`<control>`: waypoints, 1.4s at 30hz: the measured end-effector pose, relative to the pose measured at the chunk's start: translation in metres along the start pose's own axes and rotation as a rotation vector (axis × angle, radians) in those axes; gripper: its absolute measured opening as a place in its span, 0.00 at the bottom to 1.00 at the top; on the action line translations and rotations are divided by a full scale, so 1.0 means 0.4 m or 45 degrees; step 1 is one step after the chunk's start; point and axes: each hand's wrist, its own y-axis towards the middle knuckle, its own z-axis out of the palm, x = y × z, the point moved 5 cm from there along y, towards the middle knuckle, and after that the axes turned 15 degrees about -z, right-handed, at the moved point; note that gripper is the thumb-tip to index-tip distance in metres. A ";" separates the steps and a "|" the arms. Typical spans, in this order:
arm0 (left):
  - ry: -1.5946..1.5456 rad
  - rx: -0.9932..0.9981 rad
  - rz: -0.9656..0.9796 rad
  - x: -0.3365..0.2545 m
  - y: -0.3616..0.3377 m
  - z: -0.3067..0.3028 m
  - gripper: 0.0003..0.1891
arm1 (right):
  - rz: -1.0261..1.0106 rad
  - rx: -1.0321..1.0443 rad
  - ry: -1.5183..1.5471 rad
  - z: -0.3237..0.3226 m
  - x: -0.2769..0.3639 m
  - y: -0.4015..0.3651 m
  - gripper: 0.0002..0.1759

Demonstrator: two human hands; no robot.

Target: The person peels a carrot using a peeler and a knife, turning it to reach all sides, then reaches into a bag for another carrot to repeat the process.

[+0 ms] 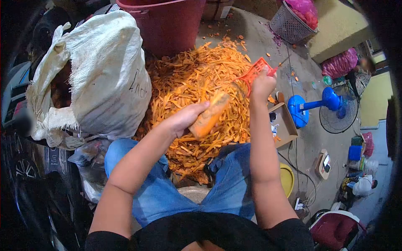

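My left hand (pixel 189 118) is wrapped round a thick orange carrot (pixel 210 116), partly peeled with darker patches left on its skin. The carrot tilts up and to the right above a large heap of orange peelings (pixel 197 71). Up and to the right, my right hand (pixel 264 85) grips a red plastic peeler (pixel 256 72), its broad slotted head apart from the carrot. The peeler's blade cannot be made out. Peelings spread on the floor between my knees and beyond.
A white woven sack (pixel 109 71) stands at the left. Behind the heap is a big red tub (pixel 167 29). To the right are a cardboard box (pixel 285 125), a blue fan (pixel 331 100), cables and a yellow basin (pixel 286 180). A grey basket (pixel 289 26) stands farther back.
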 end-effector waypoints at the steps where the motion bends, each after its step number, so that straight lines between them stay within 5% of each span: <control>1: 0.004 0.006 0.004 -0.008 0.006 -0.006 0.20 | 0.094 0.097 0.087 -0.002 0.018 -0.004 0.10; 2: -0.090 -0.019 -0.028 -0.011 0.016 -0.023 0.20 | -0.096 -0.031 0.486 0.018 0.075 -0.031 0.10; 4: -0.193 -0.043 0.010 -0.006 0.039 -0.041 0.19 | -0.260 0.250 0.324 0.035 0.185 -0.108 0.10; 7: -0.070 -0.145 0.134 -0.015 0.029 -0.043 0.19 | -0.366 0.310 0.155 0.055 0.191 -0.144 0.09; 12: 0.000 -0.228 0.134 -0.013 -0.019 -0.006 0.17 | 0.049 -0.091 -0.008 -0.001 -0.041 0.007 0.09; 15: -0.114 -0.056 -0.052 0.000 0.022 -0.045 0.17 | 0.181 -0.010 0.256 0.013 -0.022 -0.011 0.09; 17: -0.219 -0.010 -0.037 0.006 0.040 -0.057 0.18 | -0.089 0.084 0.340 0.036 0.104 -0.076 0.08; 21: -0.300 -0.098 0.122 -0.015 0.035 -0.042 0.17 | -0.184 0.471 0.304 0.064 0.201 -0.172 0.08; 26: -0.216 -0.037 0.130 -0.017 0.023 -0.022 0.18 | -0.165 0.007 0.174 0.058 0.008 -0.046 0.09; 28: -0.190 -0.067 0.097 -0.013 0.013 -0.008 0.20 | 0.261 -0.149 0.398 0.022 -0.036 -0.015 0.09; 31: -0.313 -0.075 -0.026 -0.002 0.029 -0.044 0.20 | -0.066 0.095 0.368 0.050 0.061 -0.079 0.10; 32: -0.361 0.294 -0.017 0.008 0.053 -0.076 0.20 | -0.166 0.178 0.488 0.048 0.145 -0.119 0.10; 36: -0.072 -0.155 0.028 -0.006 0.019 -0.049 0.17 | -0.159 0.204 0.290 0.064 0.125 -0.113 0.10; 37: -0.072 -0.157 0.031 -0.004 0.018 -0.045 0.17 | -0.161 0.204 0.293 0.064 0.093 -0.078 0.10; 39: -0.140 -0.112 0.030 0.006 0.018 -0.030 0.17 | 0.282 0.010 0.357 0.040 0.016 -0.046 0.11; 42: -0.262 -0.081 0.020 0.001 0.028 -0.037 0.18 | 0.183 -0.015 0.332 0.032 0.047 -0.049 0.12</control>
